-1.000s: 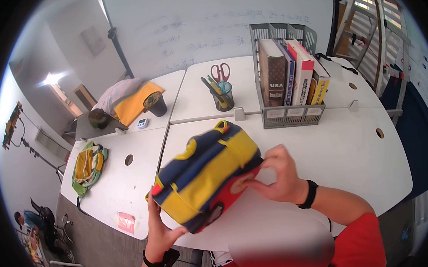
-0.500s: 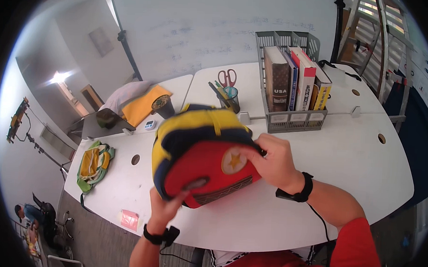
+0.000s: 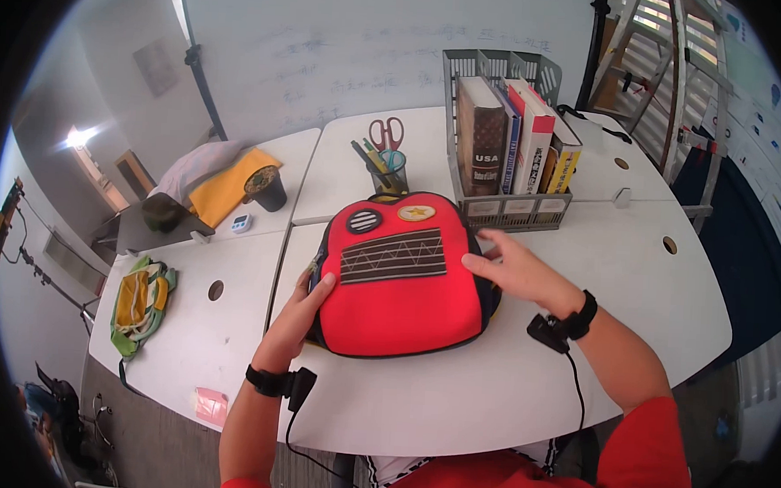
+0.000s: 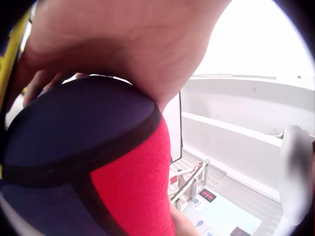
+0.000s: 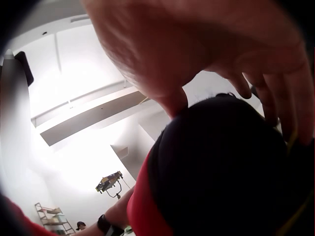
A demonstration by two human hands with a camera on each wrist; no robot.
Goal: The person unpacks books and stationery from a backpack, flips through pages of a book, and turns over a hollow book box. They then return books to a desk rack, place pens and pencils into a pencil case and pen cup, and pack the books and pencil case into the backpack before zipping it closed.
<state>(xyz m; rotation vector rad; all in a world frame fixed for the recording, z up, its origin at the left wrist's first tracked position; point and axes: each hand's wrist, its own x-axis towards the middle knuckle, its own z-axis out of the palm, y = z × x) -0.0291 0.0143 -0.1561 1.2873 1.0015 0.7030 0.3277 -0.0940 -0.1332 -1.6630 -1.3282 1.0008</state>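
Observation:
A small backpack [image 3: 396, 311] lies on the white table with its red front facing up. Its front has a dark panel with zigzag lines, a striped round patch and a star patch. Navy sides edge it in both wrist views. My left hand [image 3: 296, 319] holds its left side, thumb on the front edge; in the left wrist view the fingers reach round behind the navy side [image 4: 83, 123]. At the right side, my right hand [image 3: 530, 273] has its thumb against the front edge, and its fingers [image 5: 290, 93] bend over the far side in the right wrist view.
Beyond the backpack stand a mesh pen cup [image 3: 391, 178] with scissors and a grey book rack [image 3: 509, 213] holding several books. To the left are a green and yellow bag [image 3: 140, 306], a potted plant [image 3: 268, 192], a small timer [image 3: 241, 224] and a yellow cloth [image 3: 225, 196].
The backpack was held up and tilted, its yellow and navy side showing; both hands turned it so the red front faces up, and it now lies on the table.

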